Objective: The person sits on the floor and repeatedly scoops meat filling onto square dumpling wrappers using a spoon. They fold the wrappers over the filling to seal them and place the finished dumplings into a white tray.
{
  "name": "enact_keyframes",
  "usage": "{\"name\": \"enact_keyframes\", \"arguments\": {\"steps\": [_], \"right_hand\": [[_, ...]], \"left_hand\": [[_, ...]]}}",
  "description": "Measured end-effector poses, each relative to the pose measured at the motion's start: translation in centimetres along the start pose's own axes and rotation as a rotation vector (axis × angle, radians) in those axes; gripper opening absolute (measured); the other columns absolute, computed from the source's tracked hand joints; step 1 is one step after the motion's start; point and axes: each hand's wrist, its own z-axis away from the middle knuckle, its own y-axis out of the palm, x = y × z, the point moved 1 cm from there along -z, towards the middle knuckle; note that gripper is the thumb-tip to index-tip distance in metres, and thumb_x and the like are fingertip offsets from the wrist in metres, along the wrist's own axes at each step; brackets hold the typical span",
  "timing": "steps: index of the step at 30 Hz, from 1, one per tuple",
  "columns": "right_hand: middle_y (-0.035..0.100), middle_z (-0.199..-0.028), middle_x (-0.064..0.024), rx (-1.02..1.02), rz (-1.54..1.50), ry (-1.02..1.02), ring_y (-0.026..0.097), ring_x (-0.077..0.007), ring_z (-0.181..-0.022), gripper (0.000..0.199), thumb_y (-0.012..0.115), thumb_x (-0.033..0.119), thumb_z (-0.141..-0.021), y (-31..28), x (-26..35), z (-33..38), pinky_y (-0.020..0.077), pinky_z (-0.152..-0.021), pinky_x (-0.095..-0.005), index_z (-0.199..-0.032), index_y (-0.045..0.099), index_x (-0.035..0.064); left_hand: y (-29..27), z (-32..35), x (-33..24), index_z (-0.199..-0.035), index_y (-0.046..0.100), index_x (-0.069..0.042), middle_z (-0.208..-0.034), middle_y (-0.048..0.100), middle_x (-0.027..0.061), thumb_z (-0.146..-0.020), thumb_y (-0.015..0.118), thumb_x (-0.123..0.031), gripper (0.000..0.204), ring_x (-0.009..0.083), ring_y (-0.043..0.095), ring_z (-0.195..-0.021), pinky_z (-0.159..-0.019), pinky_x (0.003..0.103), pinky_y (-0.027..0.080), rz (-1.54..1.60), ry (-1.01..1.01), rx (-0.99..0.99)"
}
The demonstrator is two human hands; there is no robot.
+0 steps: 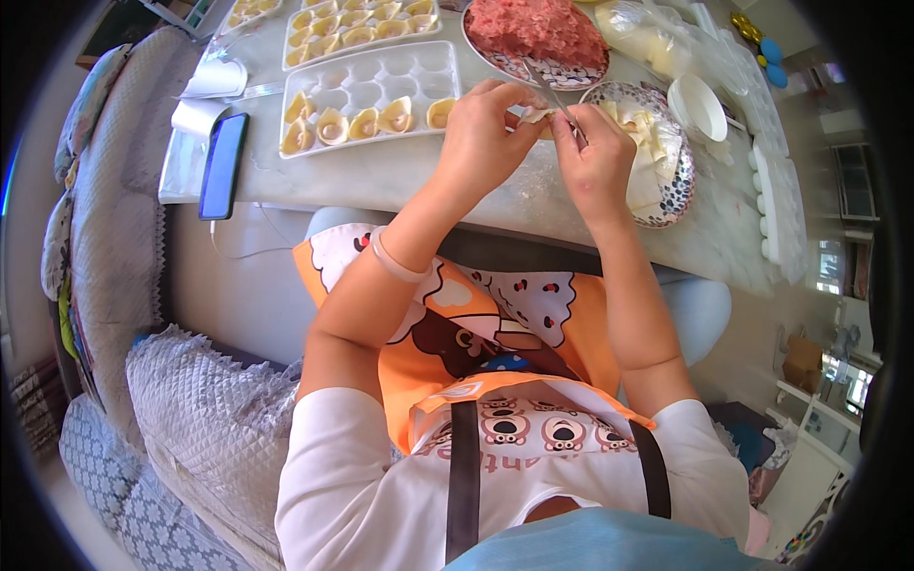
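Note:
My left hand [487,126] is closed in a pinch on a pale wonton wrapper [536,115], held above the table's near side. My right hand [598,160] grips a thin metal knife [550,90], and its fingertips meet the same wrapper. The knife's blade points up and away, toward a patterned plate heaped with pink minced meat [533,33]. Close to my right hand lies a speckled oval plate [678,186] with stacked square wonton wrappers [649,143]. Left of my hands is a white compartment tray [371,143], with several folded wontons [365,124] in its nearest row.
Farther back stands another tray of wontons [357,36]. A white bowl [698,107] rests by the wrapper plate, beneath a clear plastic bag [647,38]. A phone [223,167] with a charging cable overhangs the table's left edge, beside white paper [214,80]. White trays [783,205] line the right edge.

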Motion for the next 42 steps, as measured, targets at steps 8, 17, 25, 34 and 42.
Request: {"name": "enact_keyframes", "arguments": {"steps": [8,17,25,34,42], "right_hand": [[0.055,-0.070,-0.0037,0.100,-0.202,0.144,0.039,-0.0091,-0.049,0.017,0.067,0.010,-0.080,-0.5,2.0,-0.2,0.0337,-0.047,-0.0248,-0.096,0.067,0.0043],[0.054,-0.068,-0.0033,0.070,-0.152,0.162,0.041,-0.0084,-0.052,0.010,0.065,0.010,-0.082,-3.2,0.9,2.0,0.0328,-0.048,-0.0238,-0.088,0.066,0.0020],[0.060,-0.068,-0.0071,-0.016,-0.129,0.258,0.048,-0.0113,-0.055,0.017,0.061,0.017,-0.088,-6.9,-3.3,2.6,0.0389,-0.051,-0.0259,-0.091,0.067,0.0011],[0.062,-0.073,-0.0126,0.557,0.092,0.303,0.060,-0.0183,-0.064,0.016,0.067,0.014,-0.077,-10.1,-7.1,3.7,0.0460,-0.060,-0.0301,-0.083,0.064,-0.0002],[0.062,-0.070,-0.0143,0.640,0.155,0.214,0.061,-0.0249,-0.064,0.014,0.065,0.012,-0.074,-9.8,-7.8,3.1,0.0471,-0.062,-0.0340,-0.077,0.061,-0.0013]], "left_hand": [[-12.2,-1.6,4.5,-0.086,0.071,-0.006,-0.078,0.065,0.0072,-0.075,0.069,-0.008,0.012,0.0168,0.060,-0.068,-0.063,0.028,0.049,-0.203,0.031,-0.265],[-17.8,-2.7,10.1,-0.085,0.074,-0.013,-0.075,0.069,0.0086,-0.070,0.071,-0.030,0.023,0.0247,0.066,-0.070,-0.065,0.035,0.051,-0.799,-0.437,0.008],[-17.5,-3.0,10.6,-0.086,0.069,-0.012,-0.090,0.068,0.0156,-0.071,0.070,-0.035,0.028,0.0326,0.065,-0.086,-0.073,0.043,0.050,-1.127,-0.391,0.059],[-13.3,-0.9,3.1,-0.097,0.065,-0.008,-0.070,0.061,0.0049,-0.078,0.070,-0.019,0.023,0.0169,0.056,-0.061,-0.060,0.030,0.045,-0.732,-0.050,-0.100],[-5.6,2.4,-2.7,-0.092,0.065,-0.003,-0.070,0.059,0.0063,-0.077,0.069,-0.006,0.016,0.0123,0.052,-0.058,-0.054,0.025,0.043,-0.318,0.094,0.055]]}}
